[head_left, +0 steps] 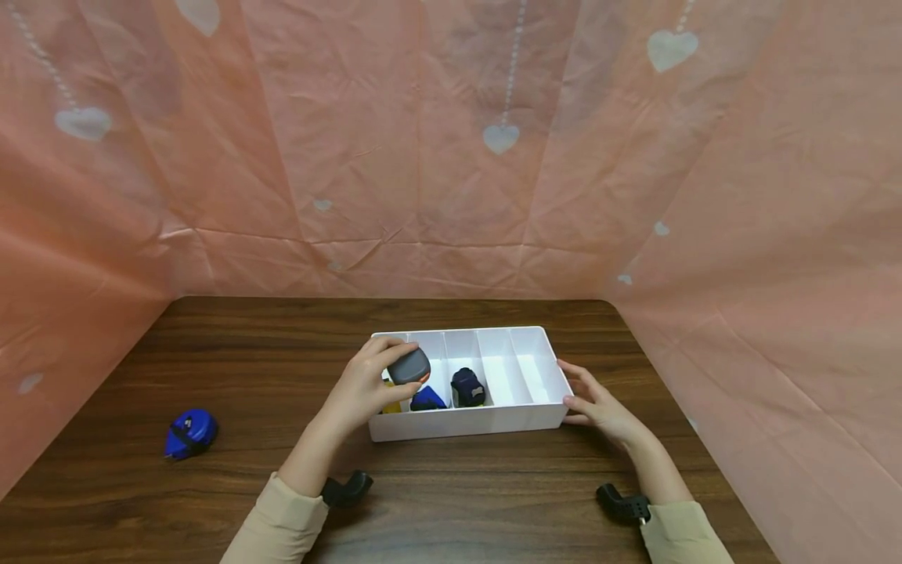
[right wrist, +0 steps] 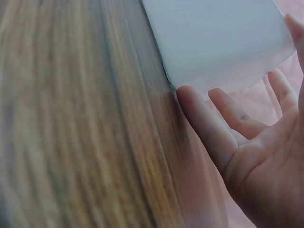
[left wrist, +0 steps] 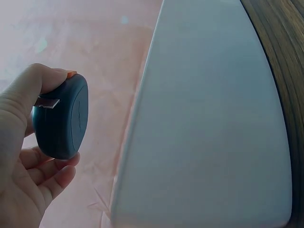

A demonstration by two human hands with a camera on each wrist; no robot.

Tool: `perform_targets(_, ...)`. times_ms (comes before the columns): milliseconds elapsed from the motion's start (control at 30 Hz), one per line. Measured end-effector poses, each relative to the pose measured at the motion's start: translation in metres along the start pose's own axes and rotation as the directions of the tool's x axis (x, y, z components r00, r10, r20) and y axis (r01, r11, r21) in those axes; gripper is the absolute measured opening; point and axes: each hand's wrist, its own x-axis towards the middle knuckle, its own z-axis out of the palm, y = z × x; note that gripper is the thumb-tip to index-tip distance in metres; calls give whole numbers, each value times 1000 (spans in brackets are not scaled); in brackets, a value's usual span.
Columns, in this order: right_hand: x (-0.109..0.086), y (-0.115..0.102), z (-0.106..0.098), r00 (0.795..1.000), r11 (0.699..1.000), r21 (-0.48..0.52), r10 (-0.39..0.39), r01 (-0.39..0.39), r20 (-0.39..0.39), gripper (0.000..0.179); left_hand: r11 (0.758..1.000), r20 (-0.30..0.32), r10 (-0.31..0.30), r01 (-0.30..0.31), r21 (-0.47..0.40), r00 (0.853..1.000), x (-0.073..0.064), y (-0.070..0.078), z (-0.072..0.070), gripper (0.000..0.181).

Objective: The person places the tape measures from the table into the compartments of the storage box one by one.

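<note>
My left hand (head_left: pixel 362 384) holds a dark grey tape measure (head_left: pixel 410 366) above the left end of a white divided box (head_left: pixel 465 423). In the left wrist view, the tape measure (left wrist: pixel 66 118) shows its metal end hook and a bit of orange by the thumb. Inside the box, a blue tape measure (head_left: pixel 427 399) and a dark navy one (head_left: pixel 467 387) sit in separate compartments. A yellow item (head_left: pixel 391 385) at the left end is mostly hidden by the hand. With fingers extended, my right hand (head_left: pixel 599 407) touches the box's right end.
Off to the left on the brown wooden table (head_left: pixel 282 337) lies another blue tape measure (head_left: pixel 192 433) with a black strap. A pink curtain (head_left: pixel 423 188) with pale hearts hangs behind the table and along both sides. Each wrist carries a black mount (head_left: pixel 345 489).
</note>
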Motion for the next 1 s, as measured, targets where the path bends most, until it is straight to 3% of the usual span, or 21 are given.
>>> perform_targets(167,1,-1,0,1000,1000,-1,2,-2,0,65,1000,11,12,-12,23,1000,6,1,7,50)
perform_targets(500,0,-1,0,1000,1000,-4,12,-12,-1,65,999,16,37,-37,-15,999,14,3,14,51)
perform_targets(1000,1,-2,1,1000,1000,-2,13,-13,-1,64,998,54,26,-22,-57,998,24,18,31,51)
